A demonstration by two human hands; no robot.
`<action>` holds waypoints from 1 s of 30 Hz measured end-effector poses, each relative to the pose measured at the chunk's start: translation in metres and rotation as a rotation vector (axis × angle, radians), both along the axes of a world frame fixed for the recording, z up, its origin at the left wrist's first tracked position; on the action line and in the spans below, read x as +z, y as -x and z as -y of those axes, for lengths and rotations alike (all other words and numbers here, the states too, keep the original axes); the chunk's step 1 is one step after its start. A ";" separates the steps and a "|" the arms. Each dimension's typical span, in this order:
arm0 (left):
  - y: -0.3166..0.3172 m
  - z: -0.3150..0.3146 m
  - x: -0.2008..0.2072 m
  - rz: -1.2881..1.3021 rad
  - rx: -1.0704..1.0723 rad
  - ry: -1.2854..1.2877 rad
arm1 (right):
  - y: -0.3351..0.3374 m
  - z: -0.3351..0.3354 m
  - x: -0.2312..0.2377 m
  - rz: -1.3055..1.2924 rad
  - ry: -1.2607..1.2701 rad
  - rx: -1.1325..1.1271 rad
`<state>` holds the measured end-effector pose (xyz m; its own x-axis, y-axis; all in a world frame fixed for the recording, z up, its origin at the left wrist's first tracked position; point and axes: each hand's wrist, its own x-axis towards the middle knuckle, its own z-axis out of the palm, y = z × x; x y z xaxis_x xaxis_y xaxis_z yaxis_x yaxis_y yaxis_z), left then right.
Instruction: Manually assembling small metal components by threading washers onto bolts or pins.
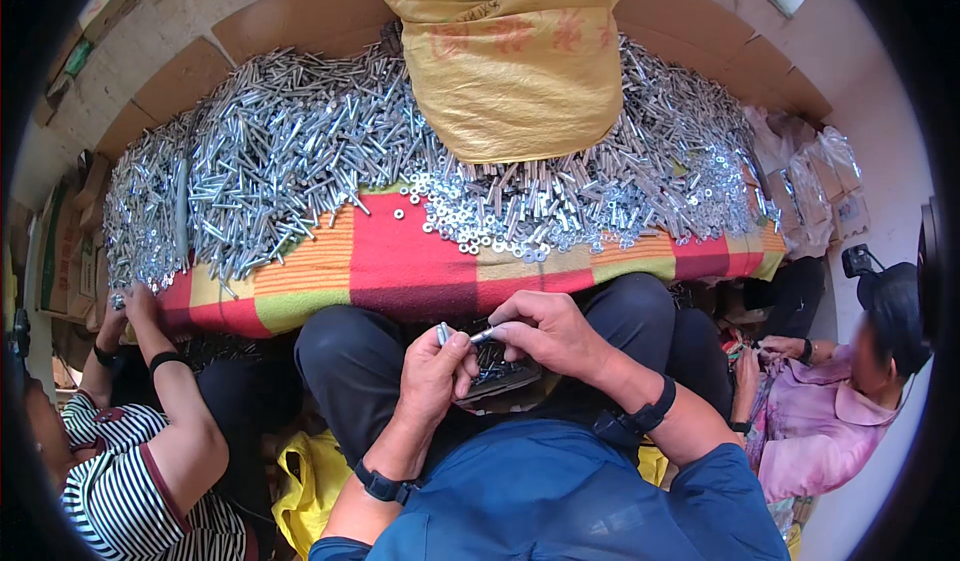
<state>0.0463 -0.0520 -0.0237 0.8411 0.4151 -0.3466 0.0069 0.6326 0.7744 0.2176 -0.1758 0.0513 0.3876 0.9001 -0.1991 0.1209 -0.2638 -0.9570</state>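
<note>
Above my lap, both hands are closed and meet at a short silvery metal bolt point(482, 337). My left hand point(432, 376) grips one end of it between thumb and fingers. A second silvery metal piece point(442, 333) sticks up from the same hand. With the thumb and fingertips pinched, my right hand point(548, 333) holds the bolt's other end. The fingers cover part of it, so its exact fittings are hidden. Below the hands, between my knees, a container point(500, 381) holds dark metal pieces, partly covered by my hands.
A checked blanket point(400, 261) covers the table ahead, heaped with metal bolts point(290, 151) and, nearer, loose washers point(490, 241). A yellow woven sack point(515, 71) rests on the heap. One person point(150, 441) works at left, another point(820, 411) at right. Yellow sacking point(310, 481) lies beside my leg.
</note>
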 end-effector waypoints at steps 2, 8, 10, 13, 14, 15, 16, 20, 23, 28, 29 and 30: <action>0.001 0.000 0.000 -0.001 -0.009 -0.023 | 0.000 0.002 -0.001 -0.002 0.028 -0.007; -0.001 -0.001 0.000 0.004 -0.039 0.078 | -0.004 0.001 -0.015 0.519 -0.376 0.081; 0.001 -0.001 0.000 -0.006 -0.016 0.059 | 0.001 0.001 -0.006 -0.001 -0.120 0.001; 0.000 0.000 0.003 -0.015 -0.003 -0.024 | 0.001 0.003 -0.008 -0.187 0.058 -0.064; 0.000 0.000 0.004 -0.016 -0.003 -0.024 | 0.001 0.003 -0.008 -0.188 0.057 -0.064; 0.000 0.000 0.004 -0.017 -0.006 -0.036 | 0.000 0.003 -0.008 -0.114 0.104 -0.043; 0.000 0.000 0.004 -0.019 -0.008 -0.049 | 0.000 0.004 -0.008 -0.040 0.150 -0.020; -0.001 -0.001 0.006 -0.028 -0.010 -0.072 | -0.001 0.004 -0.018 0.215 0.100 0.026; 0.000 -0.002 0.004 -0.054 -0.001 -0.060 | 0.004 0.000 0.004 0.244 -0.013 -0.092; 0.001 -0.001 0.002 -0.002 0.000 -0.026 | -0.004 0.012 -0.016 0.329 0.181 0.412; 0.001 -0.001 0.002 -0.004 -0.002 -0.025 | -0.001 0.013 -0.020 0.369 0.093 0.311; 0.000 -0.001 0.003 -0.008 0.010 -0.021 | 0.004 0.010 -0.019 0.410 0.005 0.212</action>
<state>0.0465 -0.0513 -0.0206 0.8339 0.4311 -0.3446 0.0067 0.6164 0.7874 0.2140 -0.1863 0.0321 0.2423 0.9675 -0.0724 0.5409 -0.1966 -0.8178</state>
